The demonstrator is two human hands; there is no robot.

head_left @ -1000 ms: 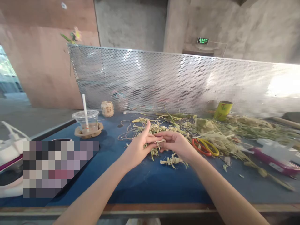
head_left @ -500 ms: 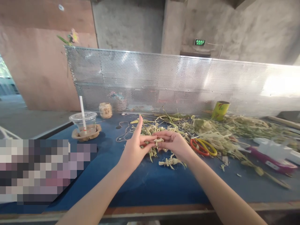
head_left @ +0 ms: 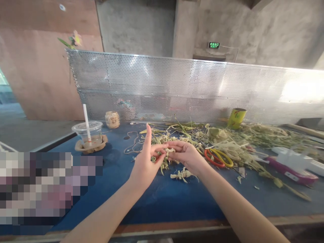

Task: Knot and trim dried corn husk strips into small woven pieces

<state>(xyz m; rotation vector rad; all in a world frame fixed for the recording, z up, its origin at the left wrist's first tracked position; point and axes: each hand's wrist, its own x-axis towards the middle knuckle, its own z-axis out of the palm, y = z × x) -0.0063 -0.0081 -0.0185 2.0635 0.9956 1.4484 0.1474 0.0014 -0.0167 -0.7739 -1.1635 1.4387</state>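
My left hand (head_left: 148, 160) has its thumb raised while its fingers pinch toward my right. Fingertips of my right hand (head_left: 188, 156) meet them over the blue tabletop, closed on the same small piece. Between the two sets of fingertips is a pale piece of dried plant fibre (head_left: 170, 150), partly hidden by the fingers. Just below my right hand lies a knotted bundle of pale fibre strips (head_left: 182, 174). Loose dried leaves and strips (head_left: 174, 133) are heaped behind both hands. Scissors with red and yellow handles (head_left: 218, 158) rest to the right of my right hand.
A lidded plastic cup (head_left: 88, 132) with a straw sits in a cardboard holder at left, near a woven jar (head_left: 112, 119). Right of the scissors are more dried stalks (head_left: 265, 135), a green-yellow can (head_left: 237, 118) and a purple-and-white object (head_left: 291, 170). A perforated metal screen (head_left: 157, 87) stands behind.
The whole view has shifted slightly. My hands keep nearly the same pose, fingertips still together on the pale fibre.
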